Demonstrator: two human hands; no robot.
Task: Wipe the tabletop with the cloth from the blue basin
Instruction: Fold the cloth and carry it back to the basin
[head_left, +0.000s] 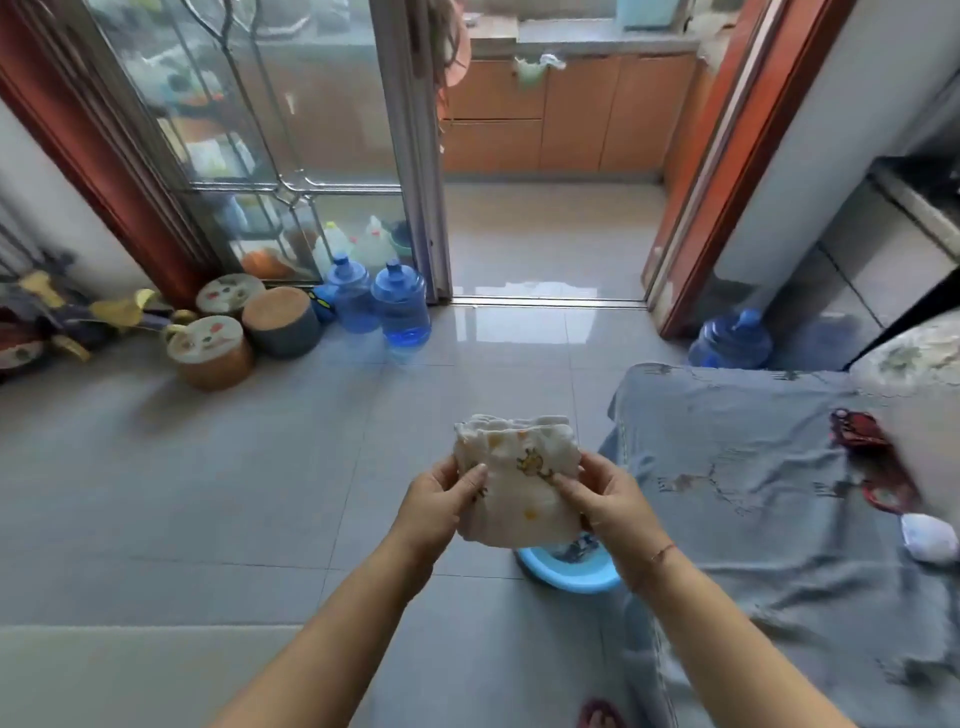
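A white cloth (519, 473) with small yellow and orange prints hangs bunched in front of me, held up in the air. My left hand (441, 499) grips its left edge and my right hand (608, 499) grips its right edge. Directly below the cloth, on the floor tiles, sits the blue basin (566, 571), mostly hidden by the cloth and my right wrist; something patterned lies inside it. A pale flat surface (130, 675) fills the bottom left corner; I cannot tell if it is the tabletop.
A grey sheet-covered bed or sofa (753, 493) lies right, with a red item (857, 431) and a white object (930, 538) on it. Blue water bottles (400, 306), round stools (213, 353) and a glass sliding door (291, 156) stand ahead left. Another bottle (732, 343) is near the doorframe.
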